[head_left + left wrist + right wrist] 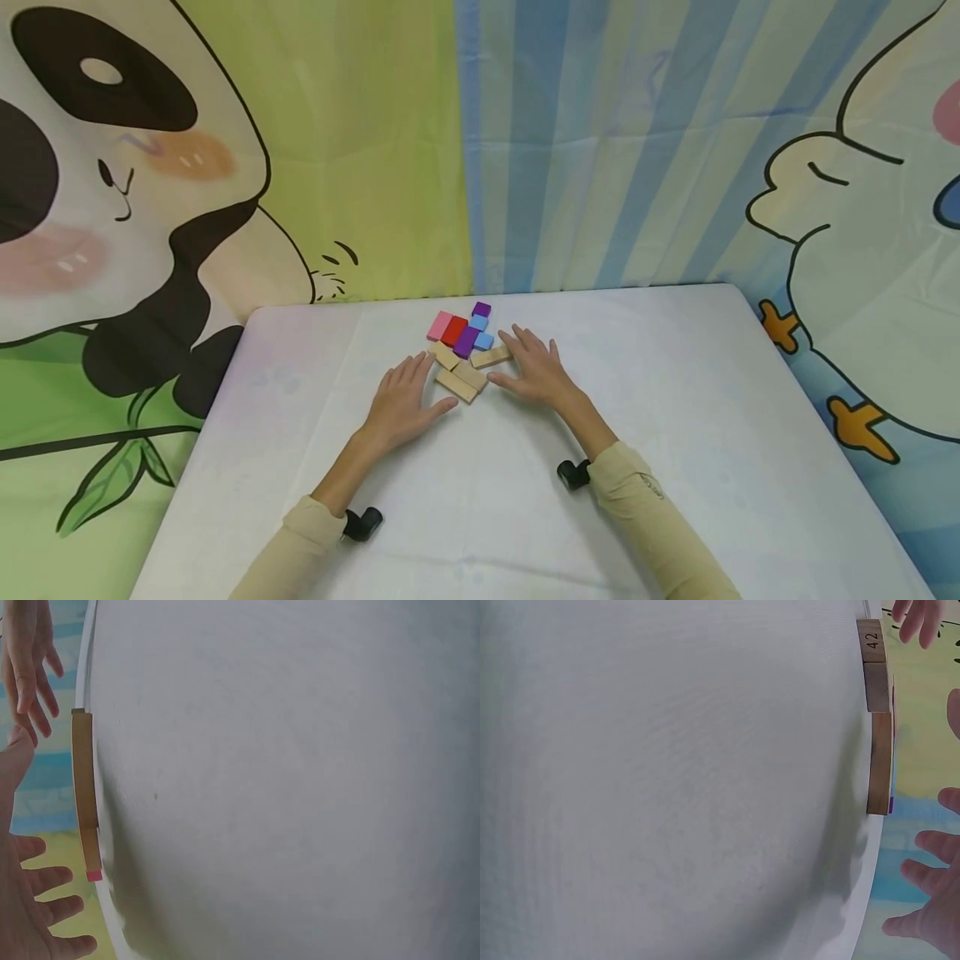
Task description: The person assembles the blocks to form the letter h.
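Observation:
Several wooden blocks (456, 386) lie flat in a loose cluster toward the back of the white table. Behind them are coloured ones: a pink block (439, 326), a red block (454, 331), a larger purple block (466, 342), a small purple block (482, 309) and two light blue blocks (483, 341). My left hand (403, 402) is spread at the cluster's left side, thumb toward the front wooden block. On the right, my right hand (536, 367) hovers with fingers apart beside a slanted wooden block (491, 357). Neither hand holds anything. One wooden block (871, 640) bears the number 42.
The white-covered table (675, 375) extends to both sides and toward me. Beyond its back edge hangs a printed curtain (360, 150) with a panda and stripes. Small black cameras (363, 524) sit at both wrists, by the beige sleeves (652, 508).

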Available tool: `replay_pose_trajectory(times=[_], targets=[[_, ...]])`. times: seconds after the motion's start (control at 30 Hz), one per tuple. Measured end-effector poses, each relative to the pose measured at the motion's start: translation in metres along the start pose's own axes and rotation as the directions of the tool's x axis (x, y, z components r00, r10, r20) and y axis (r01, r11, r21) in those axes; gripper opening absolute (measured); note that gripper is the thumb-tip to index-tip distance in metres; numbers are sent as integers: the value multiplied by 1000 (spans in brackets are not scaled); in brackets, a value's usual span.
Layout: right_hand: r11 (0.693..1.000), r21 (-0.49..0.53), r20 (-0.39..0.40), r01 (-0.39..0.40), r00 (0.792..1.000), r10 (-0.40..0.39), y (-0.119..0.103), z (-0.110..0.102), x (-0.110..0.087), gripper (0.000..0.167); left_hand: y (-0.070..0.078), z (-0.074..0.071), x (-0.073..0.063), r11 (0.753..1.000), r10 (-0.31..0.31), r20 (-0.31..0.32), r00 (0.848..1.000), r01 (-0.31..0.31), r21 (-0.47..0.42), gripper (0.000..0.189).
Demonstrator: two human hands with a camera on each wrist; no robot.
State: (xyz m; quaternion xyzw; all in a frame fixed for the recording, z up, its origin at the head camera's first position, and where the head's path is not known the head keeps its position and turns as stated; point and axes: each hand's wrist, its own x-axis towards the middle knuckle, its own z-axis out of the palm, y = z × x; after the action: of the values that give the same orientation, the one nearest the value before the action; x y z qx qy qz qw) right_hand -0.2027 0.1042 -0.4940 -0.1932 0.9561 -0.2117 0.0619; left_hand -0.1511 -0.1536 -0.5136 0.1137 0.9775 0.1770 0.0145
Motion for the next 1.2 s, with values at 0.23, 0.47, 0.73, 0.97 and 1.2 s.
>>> replay_pose_trajectory(times=[0.23,0.47,0.73,0.97,1.2], targets=[[1000,16,13,2,1000,-2,-1,1,1,82,2,1,0,1000,5,-8,1000,-5,-4,92],[1000,11,30,-12,999,12,-2,1,0,82,10,1,-2,1000,7,-22,1000,-7,-8,91],[999,30,73,-14,997,12,-1,3,2,82,17,5,-5,1000,27,-39,999,-27,-16,90],[999,31,81,-11,997,8,-2,6,3,81,21,5,-2,1000,14,-82,997,-14,2,87],[999,42,90,-6,996,3,-3,5,5,82,33,6,5,1000,5,-78,997,-4,15,88]])
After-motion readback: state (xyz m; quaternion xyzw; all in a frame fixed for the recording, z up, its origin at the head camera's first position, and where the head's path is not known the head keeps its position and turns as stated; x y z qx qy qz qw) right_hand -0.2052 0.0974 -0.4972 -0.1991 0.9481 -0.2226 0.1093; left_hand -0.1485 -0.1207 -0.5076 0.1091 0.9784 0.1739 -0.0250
